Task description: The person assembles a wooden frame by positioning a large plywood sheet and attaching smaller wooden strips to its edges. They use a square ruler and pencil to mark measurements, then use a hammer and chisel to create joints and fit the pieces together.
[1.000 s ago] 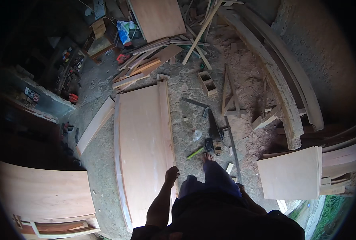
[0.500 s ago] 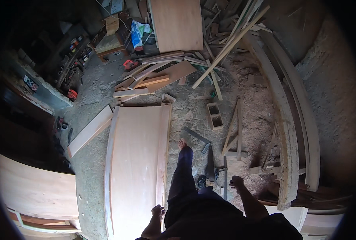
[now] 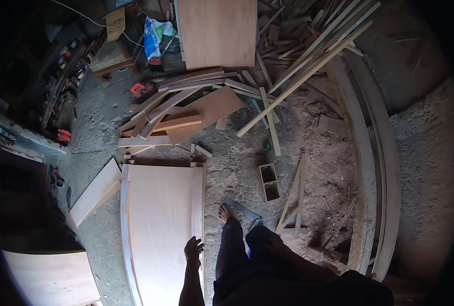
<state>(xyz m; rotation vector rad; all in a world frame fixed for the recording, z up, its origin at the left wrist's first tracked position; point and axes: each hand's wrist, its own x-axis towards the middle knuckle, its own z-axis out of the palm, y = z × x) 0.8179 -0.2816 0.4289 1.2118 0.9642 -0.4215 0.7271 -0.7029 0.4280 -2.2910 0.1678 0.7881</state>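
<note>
My left hand [image 3: 193, 250] is over the right edge of a long, pale wooden panel [image 3: 158, 219] lying on the floor. Its fingers are apart and nothing is in them. My right hand [image 3: 275, 246] is in shadow at my bent right knee; its fingers do not show clearly. In front of my legs lies a dark metal carpenter's square [image 3: 243, 209], close to my bare left foot. A small two-compartment wooden box [image 3: 269, 182] stands on the floor beyond it, with a triangular wooden frame [image 3: 291, 196] to its right.
Loose boards and strips [image 3: 186, 102] are heaped ahead of the panel. A long batten [image 3: 308, 76] slants across the floor. Thick curved planks [image 3: 362, 168] run along the right side. At left lies a separate board [image 3: 96, 191]. A red tool [image 3: 141, 90] sits near the heap.
My left hand has moved forward along the panel's edge. The right hand has drawn in to my knee, which has come forward. The view has shifted, so the floor items sit lower.
</note>
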